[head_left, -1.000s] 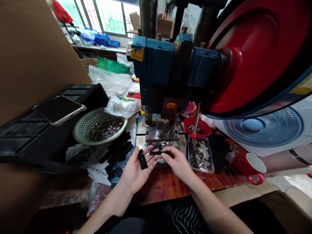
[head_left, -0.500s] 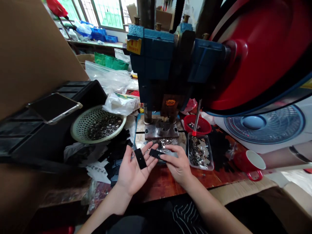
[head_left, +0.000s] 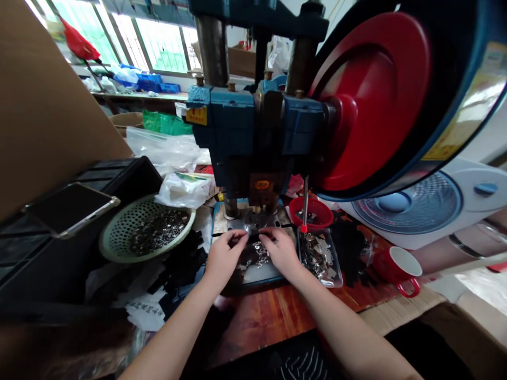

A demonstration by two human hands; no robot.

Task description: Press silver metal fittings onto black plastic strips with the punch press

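At the die of a blue bench press (head_left: 232, 119) with a red flywheel (head_left: 382, 89), both hands are held close together. My left hand (head_left: 224, 256) is closed, thumb and fingertips pinched at one end of a small flat black strip (head_left: 253, 239). At the strip's other end my right hand (head_left: 282, 254) pinches likewise. Much of the strip is dark and partly covered by the fingers; whether a second strip is there I cannot tell. Small shiny metal pieces (head_left: 260, 254) lie scattered on the press base just below the hands.
To the left are a pale green colander (head_left: 113, 240) of small metal parts and a phone (head_left: 71, 208) on a black crate. On the right stand a clear tub (head_left: 319, 258) of metal plates, a red bowl (head_left: 311, 212) and a red mug (head_left: 400, 266).
Earlier my left palm lay open with a black strip on it, and my right fingers held another. Both hands have moved forward to the die and the left has closed. The view has shifted.
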